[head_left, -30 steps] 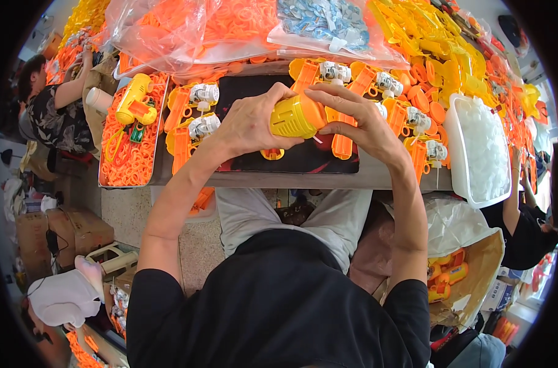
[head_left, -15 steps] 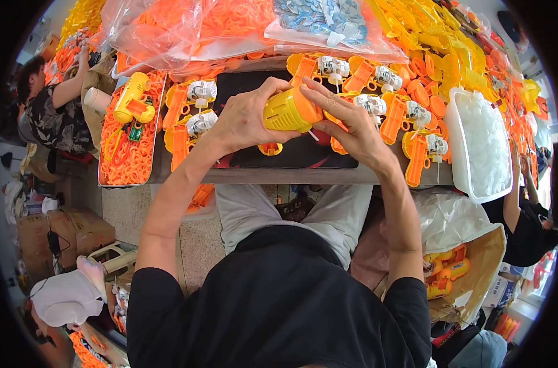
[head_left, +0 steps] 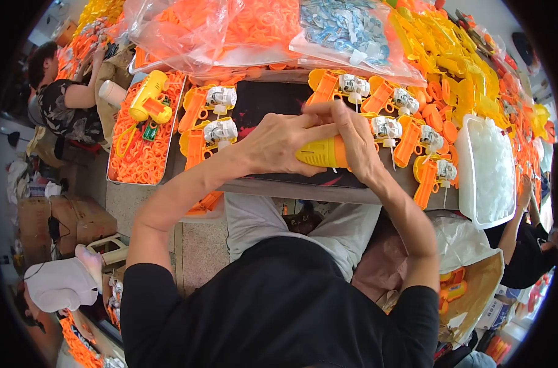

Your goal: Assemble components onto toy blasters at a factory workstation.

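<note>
Above the front of the table, both hands close round a yellow ribbed plastic toy housing [head_left: 319, 153]. My left hand [head_left: 278, 144] wraps its left end. My right hand [head_left: 356, 142] presses on its right end, where a little orange shows. The fingers of both hands meet over the top and hide most of it. Beside my right hand lie half-built toy guns [head_left: 386, 129] with orange handles, yellow shells and white mechanisms. More of the same half-built guns [head_left: 208, 132] lie to the left. Under the hands is a dark mat [head_left: 260, 98].
At left, a tray of orange rings [head_left: 135, 162] carries a yellow toy gun [head_left: 147, 101]. A white tub of translucent parts [head_left: 491, 175] stands right. Bags of orange rings [head_left: 260, 30] and blue-white pieces [head_left: 343, 30] lie behind, beside yellow parts [head_left: 438, 55]. Other people sit at both sides.
The hands have brought the housing lower and to the right in view, and its orange end is now mostly covered by my right hand. The whole view has shifted slightly.
</note>
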`<action>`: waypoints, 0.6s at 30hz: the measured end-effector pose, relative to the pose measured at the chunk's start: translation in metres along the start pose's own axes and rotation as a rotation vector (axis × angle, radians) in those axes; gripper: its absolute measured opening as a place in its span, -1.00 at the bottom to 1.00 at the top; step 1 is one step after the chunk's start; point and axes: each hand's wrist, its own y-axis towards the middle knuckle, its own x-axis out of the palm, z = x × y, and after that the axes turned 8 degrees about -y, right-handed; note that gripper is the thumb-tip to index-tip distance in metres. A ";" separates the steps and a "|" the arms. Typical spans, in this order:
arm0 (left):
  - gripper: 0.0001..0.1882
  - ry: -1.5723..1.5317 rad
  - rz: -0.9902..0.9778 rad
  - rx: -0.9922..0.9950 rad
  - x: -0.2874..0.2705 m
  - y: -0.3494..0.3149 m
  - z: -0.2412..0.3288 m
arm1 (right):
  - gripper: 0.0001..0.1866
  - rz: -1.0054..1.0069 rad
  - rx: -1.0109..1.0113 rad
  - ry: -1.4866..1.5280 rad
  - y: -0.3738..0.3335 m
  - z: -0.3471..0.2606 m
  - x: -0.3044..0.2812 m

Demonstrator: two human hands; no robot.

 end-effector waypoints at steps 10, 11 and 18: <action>-0.16 -0.093 -0.027 -0.023 -0.006 0.019 -0.017 | -0.36 -0.017 -0.050 -0.028 0.025 0.018 -0.012; -0.13 -0.138 -0.055 -0.091 -0.008 0.021 -0.018 | -0.36 0.001 -0.048 0.004 0.025 0.020 -0.012; -0.19 -0.166 -0.054 -0.194 -0.002 0.019 -0.024 | -0.48 0.027 0.258 0.208 0.026 0.010 -0.008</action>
